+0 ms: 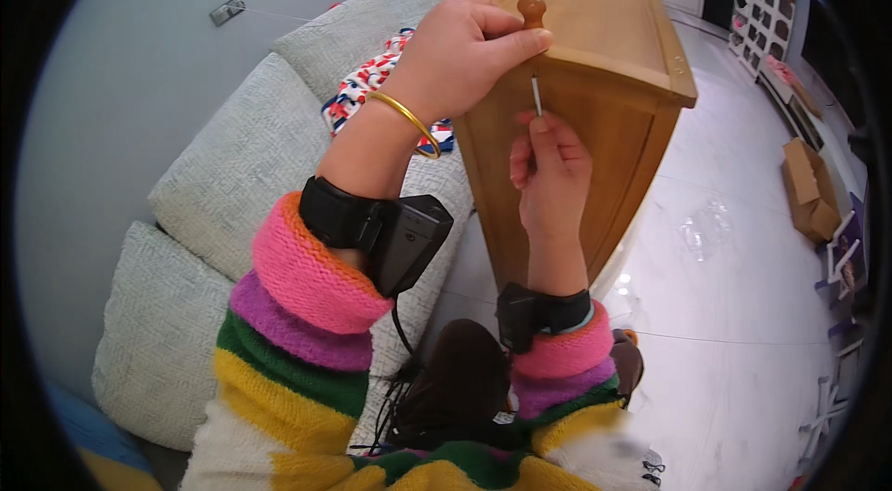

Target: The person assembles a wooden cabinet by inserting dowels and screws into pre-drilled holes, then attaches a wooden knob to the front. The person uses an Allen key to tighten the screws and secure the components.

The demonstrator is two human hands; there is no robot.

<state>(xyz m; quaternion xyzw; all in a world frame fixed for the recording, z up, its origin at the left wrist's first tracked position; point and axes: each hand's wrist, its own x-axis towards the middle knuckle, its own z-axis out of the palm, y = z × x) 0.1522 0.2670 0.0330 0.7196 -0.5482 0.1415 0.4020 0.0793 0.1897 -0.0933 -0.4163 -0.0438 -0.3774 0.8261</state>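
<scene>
My left hand [469,54] is closed at the near top edge of a long wooden cabinet [576,133], its thumb and forefinger around the lower part of a brown wooden knob [531,10]. The knob's rounded top stands clear above the thumb. Below it, my right hand [553,152] is closed in a pinch on a thin metal rod [536,96]. The rod points upward, its upper end close to the wood just under the cabinet's edge. Whether that end enters the wood, I cannot tell.
A pale textured sofa [223,166] runs along the left, with a red, white and blue patterned cloth [367,78] on it. On the white tiled floor [688,305] lies clear plastic wrap [706,229]. An opened cardboard box [810,192] stands at the right.
</scene>
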